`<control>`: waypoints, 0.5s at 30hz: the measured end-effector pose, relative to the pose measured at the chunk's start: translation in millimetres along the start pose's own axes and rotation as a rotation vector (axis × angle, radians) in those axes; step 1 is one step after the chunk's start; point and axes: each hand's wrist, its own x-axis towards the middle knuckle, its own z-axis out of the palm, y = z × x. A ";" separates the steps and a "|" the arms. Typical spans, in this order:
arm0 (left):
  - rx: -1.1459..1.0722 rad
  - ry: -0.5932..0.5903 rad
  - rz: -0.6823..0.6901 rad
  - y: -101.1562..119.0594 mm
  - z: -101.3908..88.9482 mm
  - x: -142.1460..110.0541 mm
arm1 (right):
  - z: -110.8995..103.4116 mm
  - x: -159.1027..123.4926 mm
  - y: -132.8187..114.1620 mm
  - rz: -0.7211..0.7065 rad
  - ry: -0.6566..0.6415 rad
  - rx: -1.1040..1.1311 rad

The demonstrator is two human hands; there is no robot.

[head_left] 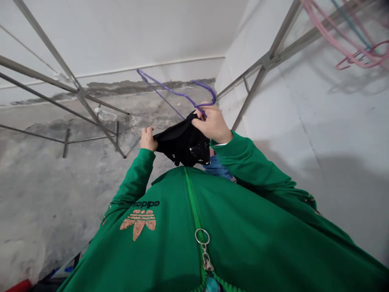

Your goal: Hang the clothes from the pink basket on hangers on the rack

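Note:
A small black garment (184, 144) with pale specks hangs between both of my hands in front of my green zip jacket (188, 227). My left hand (148, 138) is closed on the garment's left edge. My right hand (212, 123) is closed on its upper right part, together with the hook end of a purple wire hanger (179, 94) that sticks out away from me. A bit of blue cloth (217, 167) shows under my right forearm.
Grey metal rack bars (80, 94) cross on the left and more metal bars (266, 61) on the right. Pink hangers (358, 56) hang at the top right. Below lie a rough concrete floor (39, 182) and white walls.

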 end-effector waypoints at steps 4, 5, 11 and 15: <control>-0.096 0.027 -0.040 -8.1 -8.2 2.0 | -5.6 4.7 16.4 0.052 0.027 -0.147; -0.098 0.053 -0.046 -8.5 -13.5 3.7 | -7.2 5.2 21.3 0.074 0.033 -0.185; -0.037 0.242 -0.114 -9.0 -50.3 14.3 | -10.1 -3.2 45.6 0.184 0.041 -0.259; -0.309 0.123 -0.176 -5.7 -66.8 20.0 | -6.9 -7.9 58.3 0.217 0.039 -0.257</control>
